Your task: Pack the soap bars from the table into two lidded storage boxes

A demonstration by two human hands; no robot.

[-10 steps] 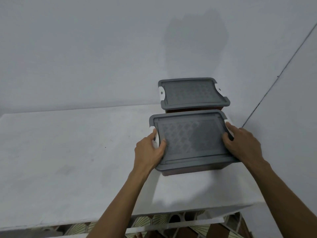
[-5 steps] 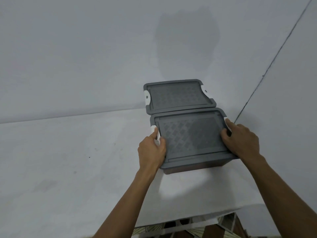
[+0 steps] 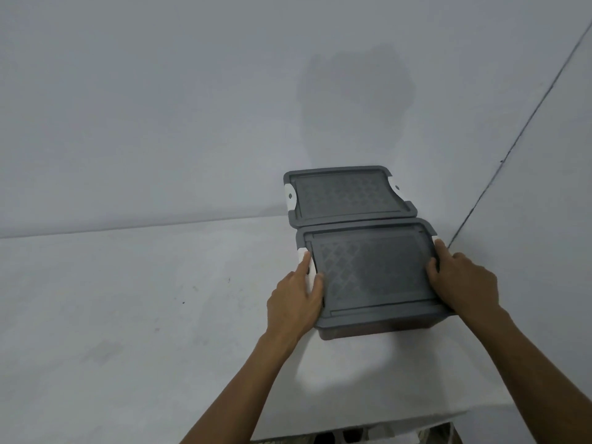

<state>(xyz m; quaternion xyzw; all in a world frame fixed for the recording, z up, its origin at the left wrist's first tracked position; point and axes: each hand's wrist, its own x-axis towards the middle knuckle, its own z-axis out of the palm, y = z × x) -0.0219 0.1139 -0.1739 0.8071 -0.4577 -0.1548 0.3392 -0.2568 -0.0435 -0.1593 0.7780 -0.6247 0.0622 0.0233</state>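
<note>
- Since a second ago, the near storage box (image 3: pixel 368 277) has slid away from the person and now touches the far storage box (image 3: pixel 346 195), the gap between them closed.
- Both boxes sit lidded at the far right of the white table (image 3: pixel 128 315), by the wall corner.
- Left hand (image 3: pixel 296 302) clasps the near box's left end, thumb on the lid, forefinger on the white latch (image 3: pixel 302 256).
- Right hand (image 3: pixel 464 280) clasps its right end.

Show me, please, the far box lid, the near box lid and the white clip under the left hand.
far box lid (image 3: pixel 347 194), head view, patterned centre.
near box lid (image 3: pixel 373 270), head view, patterned centre.
white clip (image 3: pixel 301 254), head view, top end.
</note>
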